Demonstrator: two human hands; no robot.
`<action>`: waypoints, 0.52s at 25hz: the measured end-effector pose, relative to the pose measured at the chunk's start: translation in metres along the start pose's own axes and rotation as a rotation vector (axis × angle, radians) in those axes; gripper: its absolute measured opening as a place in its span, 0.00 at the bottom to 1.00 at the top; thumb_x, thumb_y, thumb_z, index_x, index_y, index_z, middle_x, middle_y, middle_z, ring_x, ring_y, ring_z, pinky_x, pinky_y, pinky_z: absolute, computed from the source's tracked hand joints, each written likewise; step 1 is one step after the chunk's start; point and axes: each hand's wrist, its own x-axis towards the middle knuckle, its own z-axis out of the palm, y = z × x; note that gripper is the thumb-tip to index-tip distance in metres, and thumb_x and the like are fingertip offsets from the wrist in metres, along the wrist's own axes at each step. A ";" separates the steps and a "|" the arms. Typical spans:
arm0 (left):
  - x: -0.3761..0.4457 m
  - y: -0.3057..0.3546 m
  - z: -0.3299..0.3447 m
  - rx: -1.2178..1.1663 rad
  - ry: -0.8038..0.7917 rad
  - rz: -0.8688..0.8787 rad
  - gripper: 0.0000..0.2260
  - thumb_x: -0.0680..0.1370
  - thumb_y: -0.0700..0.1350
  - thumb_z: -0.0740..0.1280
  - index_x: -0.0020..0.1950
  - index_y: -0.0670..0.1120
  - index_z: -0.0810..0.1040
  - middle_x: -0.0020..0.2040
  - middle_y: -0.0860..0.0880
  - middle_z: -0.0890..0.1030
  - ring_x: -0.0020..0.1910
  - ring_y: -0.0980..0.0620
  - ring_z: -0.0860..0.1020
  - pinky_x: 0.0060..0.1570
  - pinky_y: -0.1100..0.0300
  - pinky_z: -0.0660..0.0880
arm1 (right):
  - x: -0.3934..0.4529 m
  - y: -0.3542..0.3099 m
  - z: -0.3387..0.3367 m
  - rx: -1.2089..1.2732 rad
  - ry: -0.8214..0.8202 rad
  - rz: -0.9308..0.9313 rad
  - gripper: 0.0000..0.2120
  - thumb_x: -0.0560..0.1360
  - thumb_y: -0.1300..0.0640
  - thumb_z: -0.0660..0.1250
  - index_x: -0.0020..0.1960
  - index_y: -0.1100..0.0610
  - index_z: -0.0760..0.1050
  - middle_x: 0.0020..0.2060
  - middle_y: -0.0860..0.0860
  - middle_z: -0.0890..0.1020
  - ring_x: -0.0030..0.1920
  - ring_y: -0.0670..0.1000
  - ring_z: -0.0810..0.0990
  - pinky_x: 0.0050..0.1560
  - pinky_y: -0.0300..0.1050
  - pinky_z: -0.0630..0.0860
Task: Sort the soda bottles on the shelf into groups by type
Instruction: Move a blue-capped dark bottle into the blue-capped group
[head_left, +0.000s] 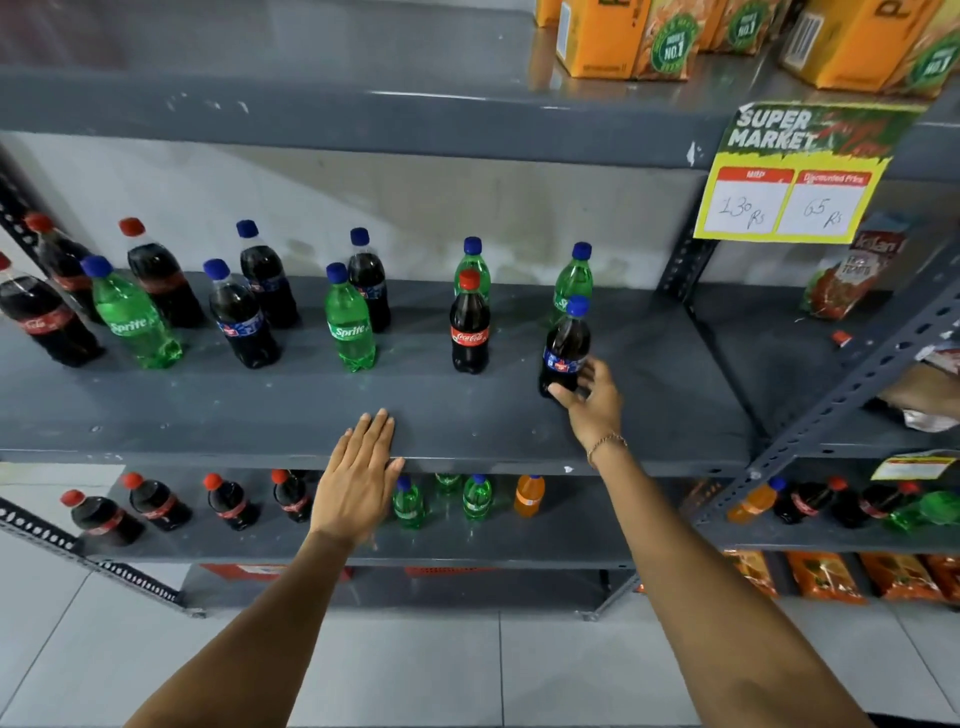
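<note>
Middle shelf (649, 415), grey metal, is carrying a mixed lot of soda bottles, all standing upright. R hand (589, 397) is wrapping thumb and fingers round the lower part of a dark cola bottle w/ blue cap and blue label (565, 345), which is sitting at the right end of the row, near the front; bracelet (605, 444) is showing on that wrist. L hand (363, 475) is lying flat and open, fingers together, palm down on the shelf's front edge, holding nothing, well apart from any bottle on that level. Just left of the held bottle a red-cap Coca-Cola bottle (469, 325) is standing, w/ a green bottle (474, 265) right behind it; another green bottle (574, 278) is standing behind the held one. Further left: a Sprite bottle (349, 319) in front of a blue-cap cola (368, 280), then two more blue-cap colas (240, 314) (266, 275), a second Sprite (132, 314), and red-cap colas (158, 275) grouped at the far left end. Lower shelf (571, 540) is holding red-cap colas, green bottles and an orange soda bottle (529, 496), partly hidden by the L hand. A price sign (795, 176) is hanging from the top shelf at right, w/ orange cartons (618, 39) above it.
</note>
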 end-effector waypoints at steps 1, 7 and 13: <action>-0.001 -0.010 -0.002 -0.002 0.008 -0.003 0.29 0.81 0.55 0.41 0.72 0.38 0.62 0.73 0.41 0.65 0.73 0.43 0.60 0.71 0.49 0.56 | -0.008 0.000 0.005 -0.023 -0.008 0.003 0.24 0.66 0.65 0.73 0.59 0.59 0.70 0.53 0.54 0.78 0.52 0.49 0.76 0.54 0.41 0.73; -0.009 -0.080 -0.023 -0.010 0.011 -0.036 0.34 0.79 0.59 0.38 0.73 0.37 0.60 0.74 0.40 0.63 0.74 0.44 0.57 0.72 0.49 0.53 | -0.057 -0.012 0.073 -0.085 -0.157 -0.034 0.24 0.63 0.61 0.77 0.55 0.57 0.71 0.47 0.49 0.79 0.46 0.46 0.77 0.47 0.35 0.75; -0.017 -0.139 -0.043 -0.004 -0.006 -0.054 0.32 0.80 0.59 0.40 0.72 0.37 0.62 0.73 0.39 0.65 0.73 0.42 0.60 0.71 0.47 0.56 | -0.092 -0.037 0.177 -0.058 -0.257 -0.057 0.22 0.62 0.62 0.77 0.52 0.56 0.71 0.46 0.51 0.81 0.45 0.45 0.79 0.45 0.30 0.76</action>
